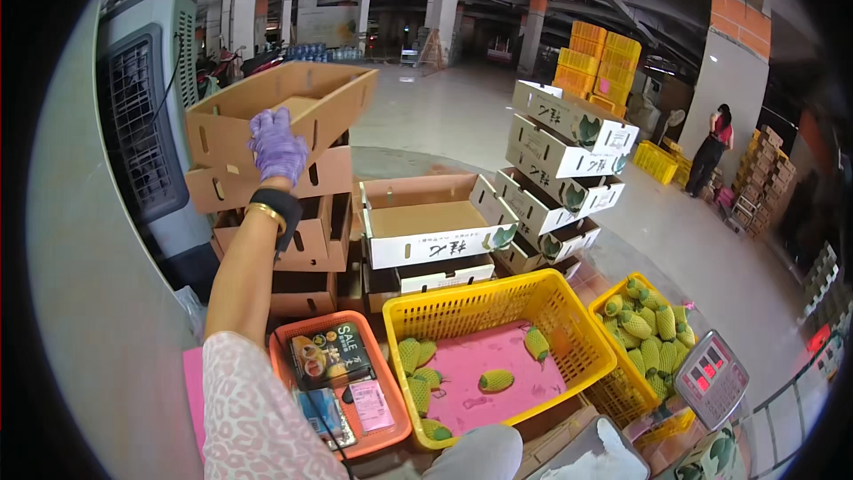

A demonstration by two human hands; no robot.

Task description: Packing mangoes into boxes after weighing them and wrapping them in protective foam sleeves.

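My left hand [278, 149], in a purple glove, reaches forward at the left. Its fingers are closed on the near wall of a brown open-topped cardboard box [346, 93]. That box lies tilted on top of a stack of similar brown boxes [311, 236]. My right hand is out of the picture. Nearer to me stands a yellow plastic crate [569, 373] with a pink liner, holding several fruits [496, 380] in yellow-green net sleeves. An orange basket [378, 436] beside it contains a dark printed package [329, 354] and papers.
White printed boxes stand in a single open box [426, 253] and a taller stack [560, 160]. At right are a yellow crate of netted fruits [653, 338] and a digital scale [711, 378]. An air cooler [142, 116] flanks the left. A person [711, 151] stands farther off.
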